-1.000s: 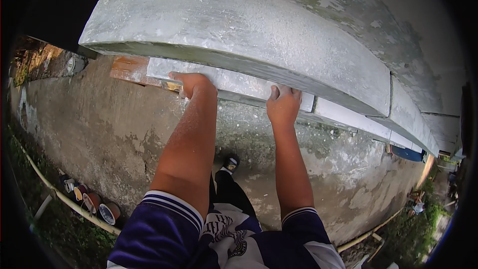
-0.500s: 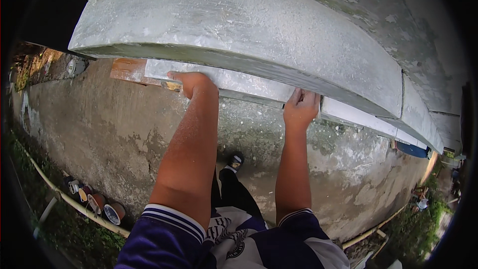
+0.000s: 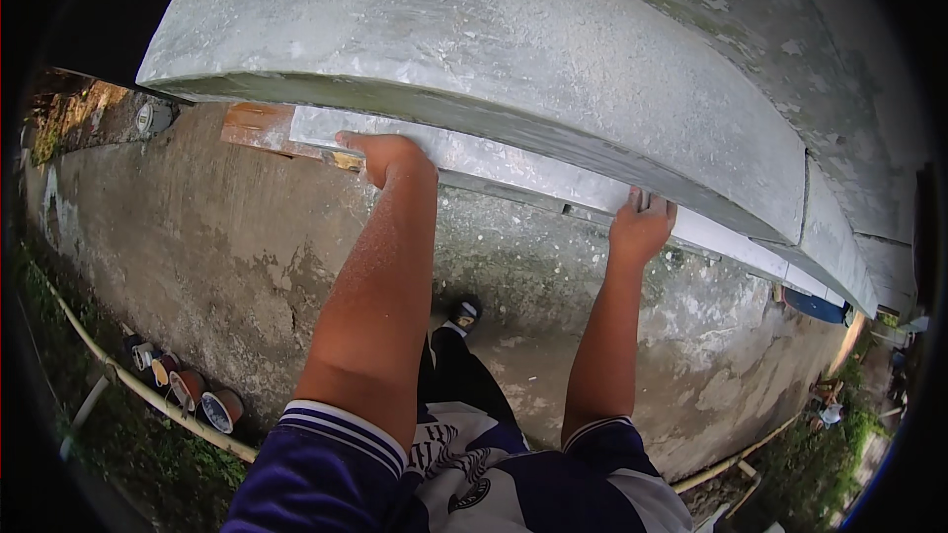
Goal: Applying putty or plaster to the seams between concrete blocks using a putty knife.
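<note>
A long whitish strip (image 3: 494,160), dusty and smooth on top, runs beneath a thick grey concrete ledge (image 3: 474,35). My left hand (image 3: 387,156) rests at the strip's front edge, its thumb stretched out to the left. Its other fingers are mostly hidden, and no held object shows. Farther right along the same edge is my right hand (image 3: 644,225), fingers bent over the strip and closed against it. Whether it grips a separate piece there I cannot tell. A reddish-brown wooden block (image 3: 259,126) adjoins the strip's left end.
Stained concrete ground (image 3: 227,257) lies below, with my shoe (image 3: 462,312) on it. Several small pots and buckets (image 3: 220,409) stand at lower left beside a bamboo pole (image 3: 148,385). A blue basin (image 3: 814,304) sits under the strip's right end.
My right hand has slid to the right along the strip's edge. My left hand stays nearly where it was, with the view shifted slightly.
</note>
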{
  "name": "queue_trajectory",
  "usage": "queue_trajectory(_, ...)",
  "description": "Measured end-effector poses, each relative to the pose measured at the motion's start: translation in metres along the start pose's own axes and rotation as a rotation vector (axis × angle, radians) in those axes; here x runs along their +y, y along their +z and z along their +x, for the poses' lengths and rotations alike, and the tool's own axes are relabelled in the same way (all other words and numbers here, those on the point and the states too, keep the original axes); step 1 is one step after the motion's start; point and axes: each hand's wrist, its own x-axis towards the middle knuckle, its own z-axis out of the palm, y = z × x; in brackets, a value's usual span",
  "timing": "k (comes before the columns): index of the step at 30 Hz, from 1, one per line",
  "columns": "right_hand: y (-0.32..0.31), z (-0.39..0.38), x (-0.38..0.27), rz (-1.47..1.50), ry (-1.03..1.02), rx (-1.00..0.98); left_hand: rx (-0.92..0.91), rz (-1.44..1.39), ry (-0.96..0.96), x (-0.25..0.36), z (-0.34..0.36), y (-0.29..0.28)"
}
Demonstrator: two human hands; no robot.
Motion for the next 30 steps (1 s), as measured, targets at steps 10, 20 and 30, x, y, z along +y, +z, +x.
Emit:
queue_trajectory(10,0.026,-0.057,-0.123,0.12,-0.355,-0.207,-0.137,0.143,0.018,0.011,0.026,0.013)
queue_trajectory(20,-0.012,-0.01,-0.038,-0.296,-0.126,-0.065,0.088,0.105,0.093,-0.002,-0.003,0.005)
queue_trajectory(30,0.035,-0.069,-0.135,0.082,-0.428,-0.295,0.038,0.075,0.001,0.012,0.02,0.014)
